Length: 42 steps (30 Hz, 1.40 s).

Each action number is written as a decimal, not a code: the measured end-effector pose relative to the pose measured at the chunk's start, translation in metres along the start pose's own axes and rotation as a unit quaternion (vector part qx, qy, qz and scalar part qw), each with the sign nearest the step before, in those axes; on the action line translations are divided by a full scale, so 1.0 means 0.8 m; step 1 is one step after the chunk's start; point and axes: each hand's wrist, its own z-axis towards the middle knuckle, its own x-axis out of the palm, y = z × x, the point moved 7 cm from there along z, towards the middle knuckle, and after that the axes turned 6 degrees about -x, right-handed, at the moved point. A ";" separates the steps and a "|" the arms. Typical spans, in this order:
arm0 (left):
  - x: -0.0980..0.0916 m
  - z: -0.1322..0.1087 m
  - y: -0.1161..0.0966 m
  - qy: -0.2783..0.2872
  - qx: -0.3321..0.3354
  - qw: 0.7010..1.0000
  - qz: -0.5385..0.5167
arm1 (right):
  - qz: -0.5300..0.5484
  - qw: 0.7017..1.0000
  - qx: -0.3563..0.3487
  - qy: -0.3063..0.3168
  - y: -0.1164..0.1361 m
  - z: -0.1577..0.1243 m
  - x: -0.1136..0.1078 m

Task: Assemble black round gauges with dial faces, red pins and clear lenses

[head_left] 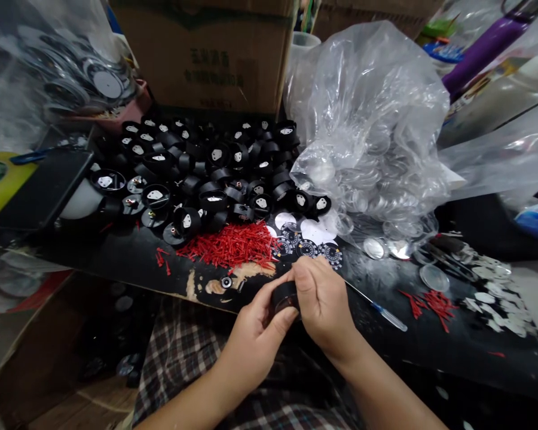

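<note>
My left hand (254,334) is closed around a small black round housing (283,295) at the near edge of the black worktop (130,257). My right hand (323,301) covers the housing from the right, its fingers curled over the top; whatever they pinch is hidden. Just beyond my hands lies a heap of small red pointers (233,246). A few printed dial discs (307,248) lie to the right of that heap. Behind the red heap a large pile of black housings (206,173) fills the middle of the worktop.
A clear plastic bag of round lenses (372,137) stands at the right. Loose lenses (433,276), a second small red heap (434,301) and a screwdriver (385,312) lie right of my hands. Cardboard boxes (206,54) stand behind. A box (49,358) sits low at the left.
</note>
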 end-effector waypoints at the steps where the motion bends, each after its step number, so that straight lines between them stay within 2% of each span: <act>1: -0.007 -0.003 0.001 -0.006 -0.004 1.000 0.006 | 0.021 1.000 0.002 0.012 0.001 0.000 0.004; 3: -0.035 -0.019 0.010 -0.027 -0.029 0.999 0.020 | 0.081 0.994 0.014 0.071 0.000 -0.004 0.013; 5: -0.086 -0.050 0.028 -0.092 -0.060 0.993 0.045 | 0.137 0.982 0.037 0.128 -0.006 -0.011 0.019; 6: -0.118 -0.070 0.036 -0.148 -0.069 0.984 0.067 | 0.153 0.977 0.055 0.140 -0.012 -0.014 0.020; 7: -0.155 -0.093 0.039 -0.233 -0.062 0.965 0.103 | 0.157 0.975 0.076 0.138 -0.018 -0.017 0.020; 9: -0.212 -0.134 0.027 -0.394 -0.024 0.892 0.222 | 0.151 0.974 0.104 0.135 -0.024 -0.018 0.024; 10: -0.226 -0.144 0.015 -0.435 0.002 0.854 0.286 | 0.151 0.973 0.102 0.145 -0.022 -0.017 0.030; 11: -0.231 -0.143 0.001 -0.451 0.032 0.826 0.337 | 0.156 0.970 0.088 0.164 -0.014 -0.015 0.038; 12: -0.228 -0.133 -0.016 -0.447 0.067 0.809 0.376 | 0.164 0.966 0.066 0.188 -0.003 -0.013 0.046; 15: -0.200 -0.069 -0.068 -0.388 0.162 0.798 0.431 | 0.171 0.953 0.008 0.251 0.026 -0.012 0.064; 17: -0.186 -0.023 -0.100 -0.382 0.182 0.762 0.490 | 0.151 0.951 0.007 0.269 0.030 -0.015 0.067; 19: -0.185 0.010 -0.119 -0.381 0.178 0.740 0.525 | 0.130 0.954 0.029 0.270 0.025 -0.020 0.064; 22: -0.191 0.025 -0.128 -0.374 0.196 0.747 0.513 | 0.115 0.957 0.059 0.261 0.017 -0.026 0.055; 24: -0.196 0.014 -0.126 -0.379 0.229 0.781 0.441 | 0.115 0.959 0.063 0.252 0.010 -0.023 0.048; 26: -0.201 -0.003 -0.116 -0.388 0.257 0.835 0.292 | 0.090 0.970 0.067 0.215 -0.007 -0.014 0.033; 27: -0.201 -0.008 -0.106 -0.374 0.249 0.870 0.203 | 0.052 0.979 0.072 0.186 -0.021 -0.008 0.022; 29: -0.184 -0.010 -0.078 -0.307 0.187 0.933 0.034 | -0.071 0.985 0.090 0.127 -0.053 0.002 -0.002; 31: -0.148 -0.009 -0.047 -0.217 0.078 0.969 -0.093 | -0.180 0.972 0.106 0.109 -0.080 0.008 -0.019; 33: -0.108 -0.010 -0.023 -0.146 -0.012 0.973 -0.180 | -0.213 0.963 0.114 0.121 -0.099 0.012 -0.022; 36: -0.067 -0.010 -0.005 -0.080 -0.070 0.962 -0.250 | -0.154 0.974 0.127 0.107 -0.109 0.017 -0.022; 40: -0.041 -0.006 0.003 -0.005 -0.103 0.953 -0.286 | 0.009 0.978 0.199 0.064 -0.104 0.012 -0.019; 42: -0.033 -0.001 0.006 0.013 -0.129 0.941 -0.312 | 0.146 0.961 0.226 0.068 -0.094 0.006 -0.008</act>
